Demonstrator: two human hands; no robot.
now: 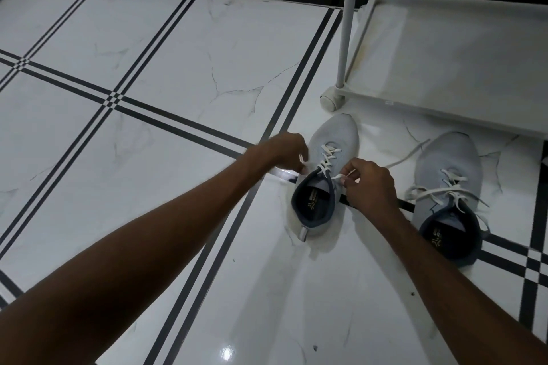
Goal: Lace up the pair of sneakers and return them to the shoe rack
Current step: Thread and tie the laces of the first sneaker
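Observation:
Two light grey sneakers with dark blue collars stand on the tiled floor, toes pointing away from me. The left sneaker (332,139) has a white lace (327,157) crossed through its eyelets. My left hand (284,151) pinches one lace end just left of the shoe's collar. My right hand (367,181) pinches the other end at the collar's right side. The right sneaker (447,169) sits apart, its white lace (444,190) loose, with one end trailing on the floor towards the left sneaker.
A white shoe rack (444,53) stands just beyond the sneakers, with its low shelf, two upright poles (347,24) and a corner caster (330,99). White marble-pattern floor tiles with black stripes (166,124) spread to the left; a dark skirting runs along the far wall.

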